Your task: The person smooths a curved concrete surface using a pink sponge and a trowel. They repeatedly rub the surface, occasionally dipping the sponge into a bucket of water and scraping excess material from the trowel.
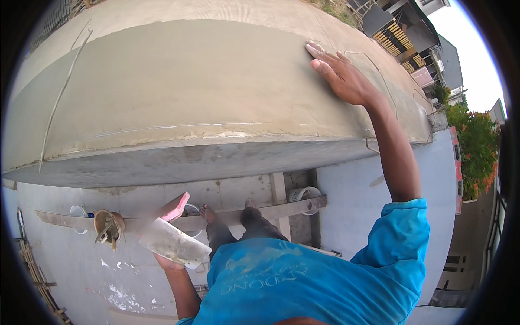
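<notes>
My right hand is stretched out with its fingers spread, resting on the smooth grey-beige plastered ledge close to its far edge. Pale plaster coats the fingertips. Low on the left, my left hand grips a rectangular plastering trowel whose plate is smeared with grey plaster. Just beyond the trowel shows a pinkish-red flat block; blur hides how it is held. Most of the left fingers are behind the trowel plate.
Below the ledge, my feet stand on a narrow wooden plank. A plaster-caked bucket with tools in it and a white bucket are beside the plank. One bent wire crosses the ledge at left. Flowering shrubs grow at right.
</notes>
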### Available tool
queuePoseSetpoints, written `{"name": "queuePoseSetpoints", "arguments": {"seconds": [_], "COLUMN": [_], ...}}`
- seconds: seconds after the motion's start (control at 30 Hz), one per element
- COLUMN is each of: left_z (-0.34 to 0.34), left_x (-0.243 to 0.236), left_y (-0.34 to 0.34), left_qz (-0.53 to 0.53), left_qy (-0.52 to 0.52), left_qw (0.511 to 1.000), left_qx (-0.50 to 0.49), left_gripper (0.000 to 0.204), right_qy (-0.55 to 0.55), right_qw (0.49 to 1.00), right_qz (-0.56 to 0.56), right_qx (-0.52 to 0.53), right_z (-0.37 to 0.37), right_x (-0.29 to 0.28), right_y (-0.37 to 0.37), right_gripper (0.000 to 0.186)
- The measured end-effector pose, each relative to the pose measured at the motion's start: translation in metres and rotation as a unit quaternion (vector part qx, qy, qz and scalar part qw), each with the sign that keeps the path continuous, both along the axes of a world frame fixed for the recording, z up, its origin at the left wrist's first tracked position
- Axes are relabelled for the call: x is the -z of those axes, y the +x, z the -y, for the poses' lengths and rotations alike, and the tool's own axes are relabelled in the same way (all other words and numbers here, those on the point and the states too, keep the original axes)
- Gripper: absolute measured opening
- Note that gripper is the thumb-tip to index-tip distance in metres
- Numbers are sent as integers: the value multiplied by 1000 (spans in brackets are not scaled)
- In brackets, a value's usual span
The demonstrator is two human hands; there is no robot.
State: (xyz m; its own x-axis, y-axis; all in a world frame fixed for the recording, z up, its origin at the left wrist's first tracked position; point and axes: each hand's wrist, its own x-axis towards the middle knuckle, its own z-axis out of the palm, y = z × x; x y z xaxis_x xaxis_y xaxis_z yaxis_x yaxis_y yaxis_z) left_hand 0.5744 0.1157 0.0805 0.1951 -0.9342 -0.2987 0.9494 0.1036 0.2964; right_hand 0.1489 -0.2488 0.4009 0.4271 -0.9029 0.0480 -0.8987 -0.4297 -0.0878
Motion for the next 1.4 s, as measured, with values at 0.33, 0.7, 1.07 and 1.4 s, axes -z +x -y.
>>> {"name": "queuePoseSetpoints", "arguments": {"seconds": [0.33,0.7,1.07,1.4], "left_z": [15,28,68,68], "left_x": [-26,-28,-57,-82], "left_y": [3,8,-12,-22], "left_qz": [-23,-30,-130,199], "left_qy": [18,-74,-259,-242], "left_qw": [999,992,931,935], "left_qx": [43,103,223,166], "left_gripper": [58,66,71,51], "right_qy": [-21,-27,189,175], "right_qw": [999,999,867,749], "right_qz": [-26,-5,454,631], "right_qx": [-10,-44,-82,-104], "right_z": [3,-40,-218,-235], "right_x": [1,14,117,171], "right_y": [13,30,129,188], "right_gripper": [71,64,51,59]}}
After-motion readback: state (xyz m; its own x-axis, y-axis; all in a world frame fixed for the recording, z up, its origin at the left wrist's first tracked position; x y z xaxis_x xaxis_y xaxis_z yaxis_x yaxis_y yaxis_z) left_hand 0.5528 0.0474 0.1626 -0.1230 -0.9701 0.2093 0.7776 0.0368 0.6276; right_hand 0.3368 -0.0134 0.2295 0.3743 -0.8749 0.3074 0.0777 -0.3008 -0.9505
